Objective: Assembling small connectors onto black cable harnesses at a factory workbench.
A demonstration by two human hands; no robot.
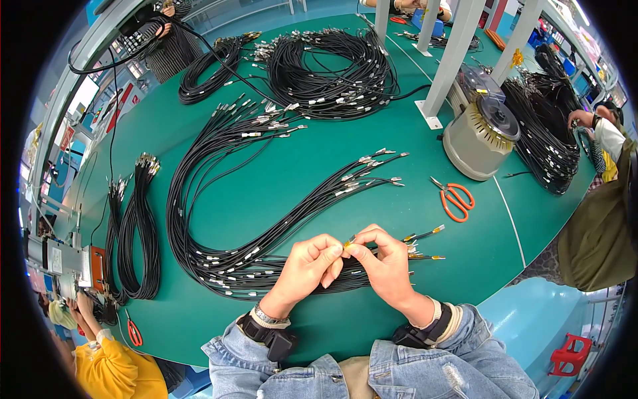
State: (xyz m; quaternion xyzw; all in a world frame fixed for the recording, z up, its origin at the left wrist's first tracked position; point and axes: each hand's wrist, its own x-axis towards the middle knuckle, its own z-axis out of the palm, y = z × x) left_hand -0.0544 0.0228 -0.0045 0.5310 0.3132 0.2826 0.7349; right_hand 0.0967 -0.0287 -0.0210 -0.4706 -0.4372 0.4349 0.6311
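Note:
My left hand [307,269] and my right hand [387,267] meet fingertip to fingertip above the bench. Both pinch a cable end [348,243] with a small yellow and dark piece on it; the fingers hide most of it. Under the hands runs a long bundle of black cables [232,261] with white labels and metal tips, curving up on the left. Several cable ends with yellow sleeves [428,257] stick out to the right of my right hand.
Orange-handled scissors [457,199] lie to the right, near a round tape dispenser [481,136] and grey posts [452,66]. Coiled cables [332,73] lie at the back, with more bundles [136,233] on the left and right [545,126]. Co-workers sit at both sides.

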